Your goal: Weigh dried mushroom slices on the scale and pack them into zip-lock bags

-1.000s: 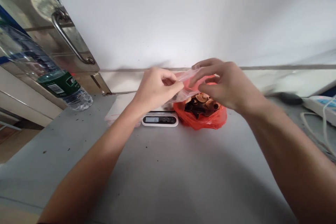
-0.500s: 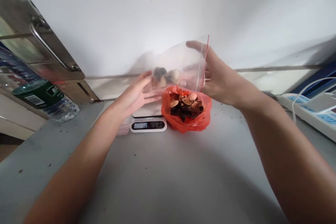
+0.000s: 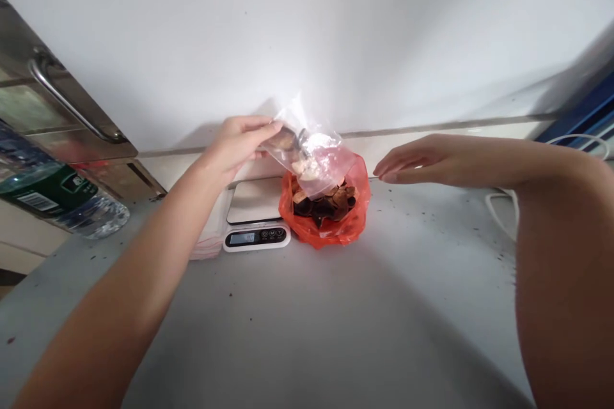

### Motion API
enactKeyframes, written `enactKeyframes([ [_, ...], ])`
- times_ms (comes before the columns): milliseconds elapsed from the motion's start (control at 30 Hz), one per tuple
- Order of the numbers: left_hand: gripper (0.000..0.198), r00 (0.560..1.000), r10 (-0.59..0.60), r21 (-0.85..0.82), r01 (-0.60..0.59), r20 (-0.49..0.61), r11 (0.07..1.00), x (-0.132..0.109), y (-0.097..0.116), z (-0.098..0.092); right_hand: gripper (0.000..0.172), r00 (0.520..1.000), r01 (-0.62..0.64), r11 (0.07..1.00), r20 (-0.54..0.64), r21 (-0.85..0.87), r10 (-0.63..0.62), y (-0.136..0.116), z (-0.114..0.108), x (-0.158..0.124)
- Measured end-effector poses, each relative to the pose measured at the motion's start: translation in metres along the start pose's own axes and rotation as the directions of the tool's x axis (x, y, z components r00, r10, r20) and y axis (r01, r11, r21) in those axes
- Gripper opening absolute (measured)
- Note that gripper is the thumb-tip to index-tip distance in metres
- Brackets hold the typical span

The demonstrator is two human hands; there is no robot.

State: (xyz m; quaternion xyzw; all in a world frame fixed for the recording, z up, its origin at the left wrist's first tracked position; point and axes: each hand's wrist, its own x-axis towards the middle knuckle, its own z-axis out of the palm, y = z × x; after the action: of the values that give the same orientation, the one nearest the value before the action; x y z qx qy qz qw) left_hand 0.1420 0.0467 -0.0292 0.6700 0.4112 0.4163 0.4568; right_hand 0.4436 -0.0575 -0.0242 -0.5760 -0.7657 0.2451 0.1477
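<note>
My left hand (image 3: pixel 244 144) pinches one end of a clear plastic bag (image 3: pixel 329 156) with several pale and dark pieces in it. The bag slants down over a red plastic bag (image 3: pixel 352 223) full of brown dried slices (image 3: pixel 330 203). My right hand (image 3: pixel 415 158) is to the right of the red bag, touching nothing, its fingers stretched toward it and slightly bent. A white scale (image 3: pixel 256 199) with a lit display stands left of the red bag, with nothing on the visible part of its plate.
A stack of clear bags (image 3: pixel 207 246) lies left of the scale. A large water bottle (image 3: pixel 62 195) is at the far left, by a metal door handle (image 3: pixel 71 102). A white cable (image 3: pixel 496 214) and small dark crumbs are on the right. A wall (image 3: pixel 297 25) rises behind.
My right hand has let go of the clear bag and moved right. My left hand has closed on the bag, which now tilts down toward the red bag. The view has shifted slightly.
</note>
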Motion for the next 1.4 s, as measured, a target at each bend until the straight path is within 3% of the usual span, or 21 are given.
enactKeyframes([
  [167,0.009,0.988,0.153,0.162,-0.153,0.011,0.975,0.008,0.031,0.016,0.029,0.997,-0.076,0.996,-0.036,-0.044,0.075,0.007,0.002,0.002],
  [400,0.011,0.956,0.286,0.186,-0.295,0.07,0.937,0.001,0.066,0.03,0.071,0.982,-0.077,0.995,-0.169,0.057,0.086,0.001,0.006,0.007],
  [500,0.007,0.945,0.326,0.148,-0.327,0.032,0.933,-0.006,0.069,0.032,0.069,0.972,-0.024,0.994,-0.232,0.11,0.049,-0.008,0.012,0.012],
  [667,0.015,0.941,0.319,0.063,-0.313,-0.113,0.948,-0.013,0.043,0.024,0.033,0.951,0.077,0.926,-0.307,0.369,0.044,-0.016,0.018,0.019],
  [833,0.007,0.976,0.194,0.093,-0.185,-0.101,0.978,-0.021,0.014,0.009,0.034,0.938,0.159,0.808,-0.342,0.567,0.056,-0.024,0.024,0.023],
  [967,0.03,0.961,0.259,0.23,-0.232,-0.094,0.945,-0.031,0.001,0.002,0.028,0.969,0.162,0.822,-0.247,0.545,-0.027,-0.035,0.03,0.028],
  [1067,0.028,0.955,0.28,0.259,-0.246,-0.101,0.934,-0.036,-0.007,-0.008,0.029,0.969,0.134,0.828,-0.248,0.545,0.006,-0.042,0.033,0.03],
  [1233,0.029,0.985,0.143,0.28,-0.164,0.095,0.946,-0.042,-0.023,-0.05,0.032,0.915,0.183,0.823,-0.399,0.537,0.057,-0.054,0.038,0.032],
  [1300,0.033,0.991,0.107,0.348,-0.128,0.078,0.929,-0.048,-0.034,-0.072,0.03,0.881,0.237,0.826,-0.472,0.512,0.04,-0.06,0.043,0.034],
  [1400,0.038,0.997,0.061,0.489,-0.028,-0.053,0.872,-0.062,-0.055,-0.105,0.022,0.789,0.321,0.853,-0.615,0.411,0.0,-0.075,0.056,0.039],
])
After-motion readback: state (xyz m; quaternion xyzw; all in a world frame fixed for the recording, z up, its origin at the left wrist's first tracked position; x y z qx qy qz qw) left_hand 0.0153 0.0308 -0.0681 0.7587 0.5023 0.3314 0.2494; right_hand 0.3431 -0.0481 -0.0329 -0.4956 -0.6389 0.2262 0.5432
